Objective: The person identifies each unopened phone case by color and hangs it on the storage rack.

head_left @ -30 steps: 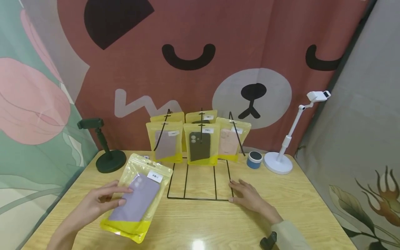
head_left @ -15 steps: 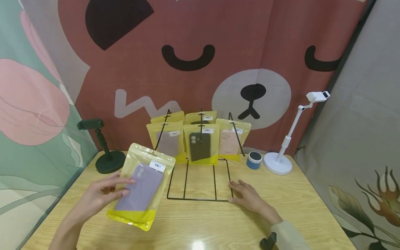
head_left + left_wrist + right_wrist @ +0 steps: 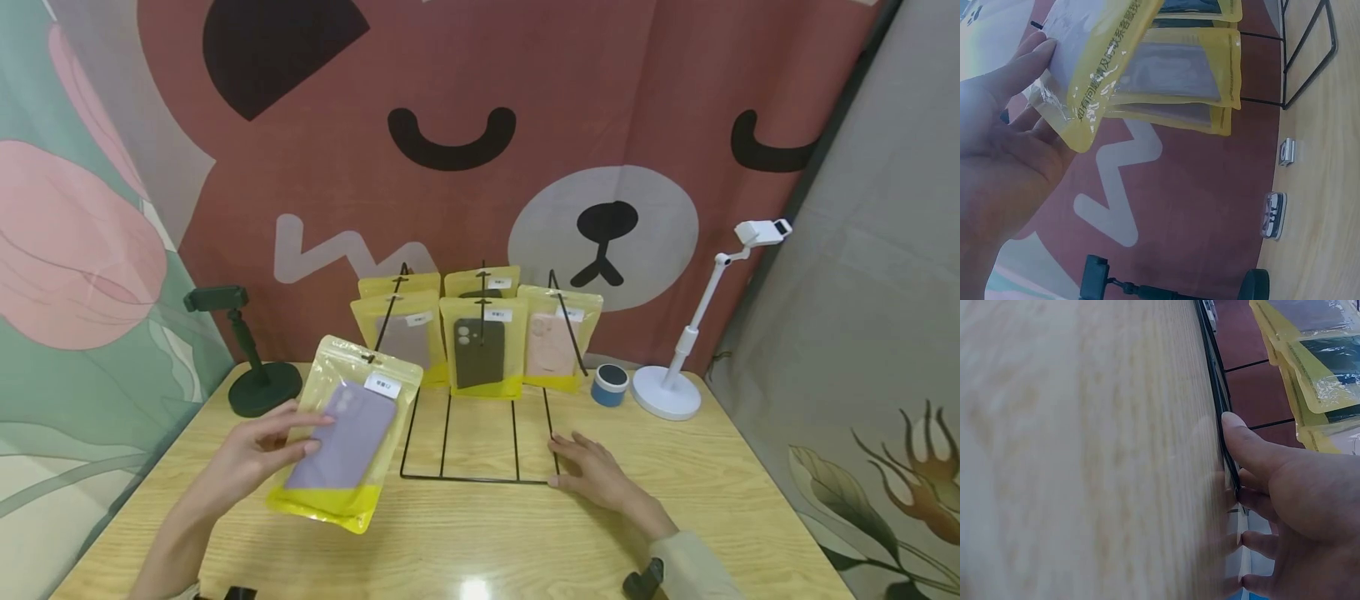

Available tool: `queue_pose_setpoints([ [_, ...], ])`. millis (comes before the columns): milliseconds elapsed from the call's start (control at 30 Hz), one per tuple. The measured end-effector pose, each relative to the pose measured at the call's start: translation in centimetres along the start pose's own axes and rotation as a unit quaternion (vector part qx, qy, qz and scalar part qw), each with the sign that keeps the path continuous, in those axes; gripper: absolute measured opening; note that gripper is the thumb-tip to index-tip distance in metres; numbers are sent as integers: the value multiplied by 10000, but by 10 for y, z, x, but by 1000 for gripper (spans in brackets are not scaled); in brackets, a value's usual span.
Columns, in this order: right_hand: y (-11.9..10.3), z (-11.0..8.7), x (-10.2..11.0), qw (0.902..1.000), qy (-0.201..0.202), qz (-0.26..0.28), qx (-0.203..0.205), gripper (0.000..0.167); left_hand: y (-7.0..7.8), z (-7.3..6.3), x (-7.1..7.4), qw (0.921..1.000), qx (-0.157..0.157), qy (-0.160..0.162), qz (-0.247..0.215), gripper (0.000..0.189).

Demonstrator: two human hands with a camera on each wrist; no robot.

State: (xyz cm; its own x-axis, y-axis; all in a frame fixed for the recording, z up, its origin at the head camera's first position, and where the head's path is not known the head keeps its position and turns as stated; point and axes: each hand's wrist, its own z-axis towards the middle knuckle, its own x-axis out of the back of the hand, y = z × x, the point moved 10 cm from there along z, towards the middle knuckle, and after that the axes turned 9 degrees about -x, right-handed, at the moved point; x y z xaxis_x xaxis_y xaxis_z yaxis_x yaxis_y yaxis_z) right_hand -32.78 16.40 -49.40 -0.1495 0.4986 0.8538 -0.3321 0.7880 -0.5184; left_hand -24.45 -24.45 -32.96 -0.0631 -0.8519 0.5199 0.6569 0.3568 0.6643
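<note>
My left hand (image 3: 258,454) pinches a clear and yellow zip bag holding a purple phone case (image 3: 341,437) between thumb and fingers. The bag is tilted, and the dark tip of the rack's left hook shows at its hang hole. In the left wrist view, the held bag (image 3: 1094,75) is at my left hand's (image 3: 1016,125) fingertips. My right hand (image 3: 596,475) holds the near right corner of the black wire display rack (image 3: 480,478). In the right wrist view, my thumb (image 3: 1244,431) lies against the rack's bar. Bagged phone cases hang behind: purple (image 3: 405,337), black (image 3: 482,354) and pink (image 3: 550,342).
A dark green phone stand (image 3: 262,387) stands at the left and a white stand (image 3: 667,392) at the right. A blue, black-topped jar (image 3: 610,385) sits beside the rack. Two small items, one a clear case (image 3: 1274,215), lie left of the rack.
My left hand has moved the bagged purple phone case up and to the right, bringing its hang hole to the left hook's tip. My right hand stays at the rack's corner.
</note>
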Motion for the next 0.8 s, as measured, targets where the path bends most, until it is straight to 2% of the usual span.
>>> queue_pose_setpoints([
  [133,0,0,1,10000,-3,28,-25,64,-13,3,-2,9991,420,57,97,29],
  [267,0,0,1,10000,-33,44,-59,63,-22,6,-4,9976,663,103,155,29],
  [500,0,0,3,10000,5,12,-54,63,-31,20,-11,9982,597,106,3,32],
  [800,0,0,1,10000,-17,21,-80,64,-54,40,-22,9970,766,-59,-111,34],
])
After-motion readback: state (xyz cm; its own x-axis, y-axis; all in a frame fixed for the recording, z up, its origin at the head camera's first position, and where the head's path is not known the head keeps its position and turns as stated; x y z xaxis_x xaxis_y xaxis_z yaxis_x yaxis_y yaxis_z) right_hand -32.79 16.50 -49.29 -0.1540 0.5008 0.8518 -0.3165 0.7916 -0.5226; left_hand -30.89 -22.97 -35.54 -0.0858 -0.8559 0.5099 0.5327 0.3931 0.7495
